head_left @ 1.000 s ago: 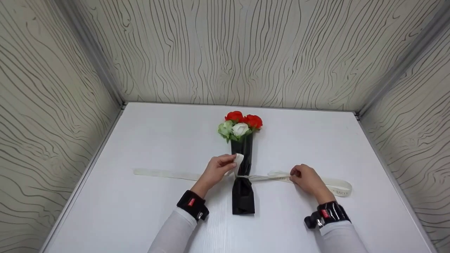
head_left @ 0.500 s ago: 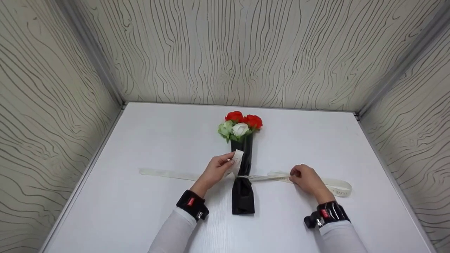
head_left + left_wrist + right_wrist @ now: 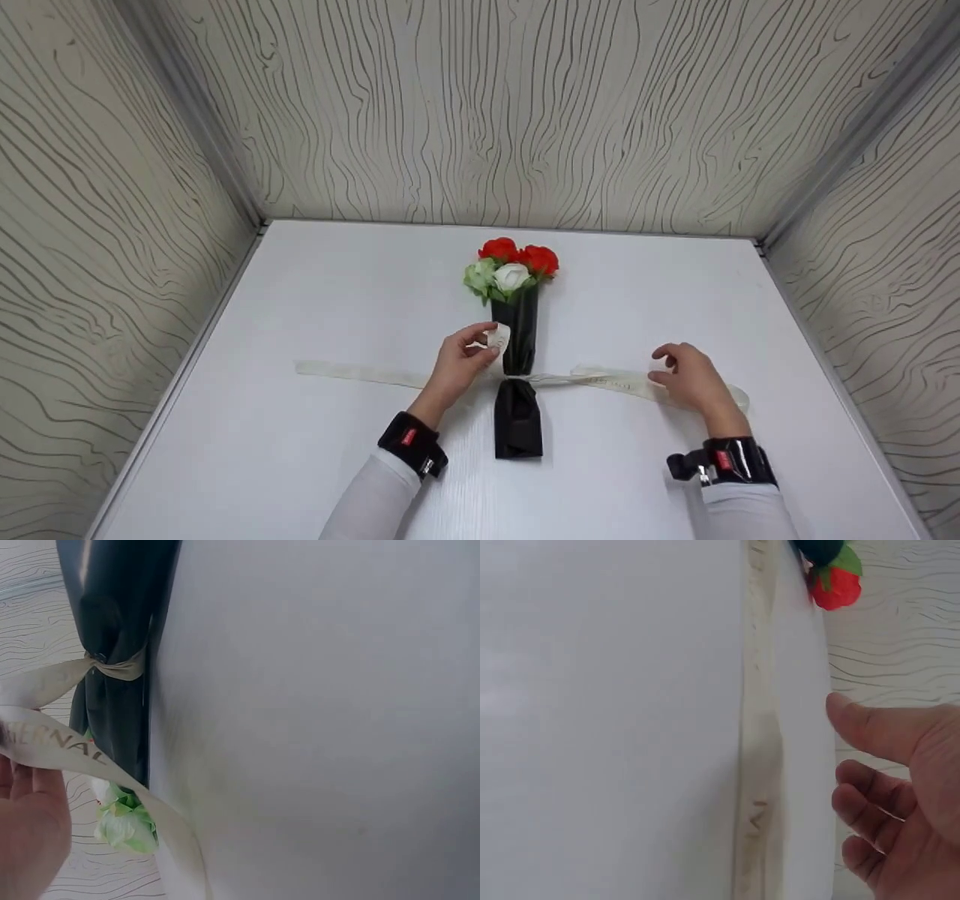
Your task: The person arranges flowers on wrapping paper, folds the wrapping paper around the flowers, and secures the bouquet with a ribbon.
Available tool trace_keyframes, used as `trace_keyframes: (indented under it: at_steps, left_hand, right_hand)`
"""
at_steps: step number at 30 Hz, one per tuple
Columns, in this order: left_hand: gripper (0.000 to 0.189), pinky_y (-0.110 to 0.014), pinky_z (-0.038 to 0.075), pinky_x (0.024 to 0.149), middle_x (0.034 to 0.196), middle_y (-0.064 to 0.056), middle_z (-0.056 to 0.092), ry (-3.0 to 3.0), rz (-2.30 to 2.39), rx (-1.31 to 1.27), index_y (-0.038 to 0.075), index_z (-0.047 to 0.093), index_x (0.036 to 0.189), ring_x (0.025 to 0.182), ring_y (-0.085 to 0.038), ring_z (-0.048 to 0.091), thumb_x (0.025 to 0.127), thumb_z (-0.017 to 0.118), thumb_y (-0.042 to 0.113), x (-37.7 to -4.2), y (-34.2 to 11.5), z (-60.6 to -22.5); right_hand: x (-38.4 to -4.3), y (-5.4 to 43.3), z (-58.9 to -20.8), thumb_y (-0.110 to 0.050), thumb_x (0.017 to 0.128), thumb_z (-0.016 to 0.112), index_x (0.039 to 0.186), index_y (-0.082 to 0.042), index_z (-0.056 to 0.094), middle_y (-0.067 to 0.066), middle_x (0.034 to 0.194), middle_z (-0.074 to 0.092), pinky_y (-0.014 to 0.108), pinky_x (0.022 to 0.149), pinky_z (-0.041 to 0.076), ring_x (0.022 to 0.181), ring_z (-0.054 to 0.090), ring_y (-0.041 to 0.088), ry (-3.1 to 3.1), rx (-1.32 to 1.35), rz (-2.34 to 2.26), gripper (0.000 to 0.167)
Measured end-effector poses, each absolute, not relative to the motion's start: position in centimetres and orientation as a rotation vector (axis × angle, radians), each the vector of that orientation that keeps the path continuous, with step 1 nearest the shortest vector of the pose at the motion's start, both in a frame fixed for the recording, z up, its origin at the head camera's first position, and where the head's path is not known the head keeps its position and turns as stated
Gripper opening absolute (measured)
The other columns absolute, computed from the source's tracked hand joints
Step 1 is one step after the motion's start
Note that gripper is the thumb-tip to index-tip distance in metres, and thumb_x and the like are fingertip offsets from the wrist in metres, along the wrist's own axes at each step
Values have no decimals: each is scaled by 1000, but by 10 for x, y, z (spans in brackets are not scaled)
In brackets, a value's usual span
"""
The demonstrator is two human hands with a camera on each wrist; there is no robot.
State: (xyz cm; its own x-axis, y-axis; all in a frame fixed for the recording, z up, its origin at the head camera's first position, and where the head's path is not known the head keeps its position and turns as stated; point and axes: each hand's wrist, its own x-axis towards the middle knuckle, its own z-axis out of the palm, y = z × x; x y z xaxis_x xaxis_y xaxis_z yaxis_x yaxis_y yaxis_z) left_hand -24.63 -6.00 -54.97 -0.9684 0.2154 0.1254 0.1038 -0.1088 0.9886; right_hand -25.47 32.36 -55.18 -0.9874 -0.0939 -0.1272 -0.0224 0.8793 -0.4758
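Observation:
A bouquet of red, white and pale green flowers (image 3: 511, 277), wrapped in black paper (image 3: 517, 420), lies upright in the head view at the middle of the table. Cream ribbon is tied round the narrow waist of the wrap, as the left wrist view shows at the knot (image 3: 97, 662). My left hand (image 3: 459, 364) pinches a raised part of the ribbon (image 3: 500, 339), printed with letters, in front of the paper. My right hand (image 3: 691, 379) hovers with parted fingers over the right-hand ribbon length (image 3: 600, 379) and holds nothing.
The ribbon's left tail (image 3: 356, 370) stretches flat over the white table (image 3: 337, 300). At the far right the other tail loops back under the right forearm. Patterned panels (image 3: 480, 112) enclose the table at the back and both sides.
My right hand has let go of the ribbon and moved right, its fingers spreading; the ribbon there now lies slack. The ribbon end at my left hand has dipped and folded over slightly.

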Motion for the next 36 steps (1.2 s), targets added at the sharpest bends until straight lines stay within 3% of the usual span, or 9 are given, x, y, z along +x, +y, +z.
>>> trace_keyframes:
  at_steps: [4, 8, 13, 23, 30, 36]
  left_hand:
    - [48, -23, 44, 56, 85, -18, 54, 1984, 2282, 257, -1, 46, 121, 67, -19, 58, 77, 65, -2, -245, -61, -549]
    - [43, -22, 46, 58, 86, -15, 57, 1994, 2269, 201, -4, 51, 117, 71, -17, 59, 77, 65, -1, -244, -61, -549]
    - [33, -21, 47, 62, 88, -14, 59, 1995, 2264, 174, -9, 57, 108, 77, -15, 60, 77, 66, 1, -241, -61, -551]
    - [36, -23, 49, 66, 92, -17, 62, 1999, 2232, 161, -8, 57, 110, 78, -13, 61, 77, 67, 3, -240, -60, -552]
    - [26, -23, 48, 66, 87, -10, 62, 2040, 2237, 167, -9, 61, 99, 77, -12, 60, 76, 67, 2, -239, -62, -550]
    - [19, -24, 46, 64, 82, -9, 62, 2085, 2248, 241, -7, 62, 93, 73, -12, 56, 77, 66, 2, -239, -62, -549]
  right_hand:
    - [-245, 340, -540, -24, 76, 70, 119, 0, 49, 25, 105, 49, 46, 69, 42, 90, 50, 36, 2842, 8, -627, 54]
    - [-235, 351, -539, -27, 70, 74, 119, 3, 48, 29, 107, 48, 51, 71, 41, 91, 49, 37, 2797, 42, -549, 63]
    - [-232, 357, -550, -28, 72, 72, 114, 2, 52, 25, 101, 52, 47, 68, 41, 84, 51, 31, 2794, 40, -578, 56]
    - [-239, 358, -567, -24, 80, 65, 114, -5, 50, 14, 89, 55, 34, 58, 40, 72, 50, 22, 2821, 43, -673, 42]
    - [-240, 354, -569, -22, 83, 61, 91, -6, 58, 5, 79, 56, 32, 55, 40, 67, 50, 19, 2843, 23, -664, 18]
    - [-240, 353, -569, -19, 83, 61, 101, 0, 53, 9, 81, 57, 35, 58, 42, 69, 52, 21, 2856, 34, -686, 27]
